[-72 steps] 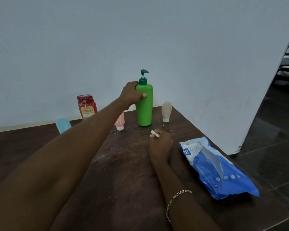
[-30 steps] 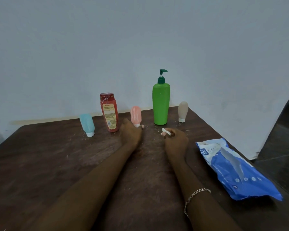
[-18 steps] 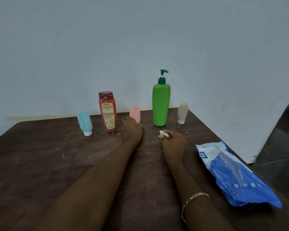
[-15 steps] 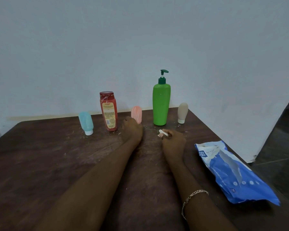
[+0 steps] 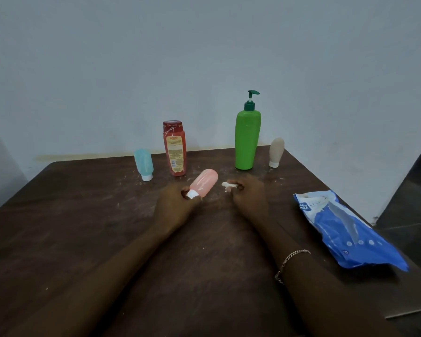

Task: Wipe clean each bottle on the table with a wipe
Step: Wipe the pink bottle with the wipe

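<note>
The small pink squeeze bottle (image 5: 204, 182) with a white cap is tilted over the middle of the dark brown wooden table (image 5: 83, 239). Its cap end is low and toward the person, and its rounded end points away and to the right. The left hand (image 5: 176, 206) grips it at the cap, fingers curled round that end. Just beside the rounded end, not touching it, the right hand (image 5: 249, 198) pinches a small crumpled white wipe (image 5: 229, 185) between thumb and fingertips.

The wipe probably needs opening out so more of it meets the plastic. It can then be drawn from cap to tip while the left hand turns the bottle. A hold on the cap alone lets the body swing, so light pressure seems wise.

Close behind the hands stand a pale blue tube bottle (image 5: 144, 164), a red labelled bottle (image 5: 175, 148), a tall green pump bottle (image 5: 248, 139) and a beige tube bottle (image 5: 276, 152), all upright and likely easy to knock. A blue plastic wipe packet (image 5: 345, 229) lies along the table's right edge. The safest room for strokes looks to be toward the person and to the left.
</note>
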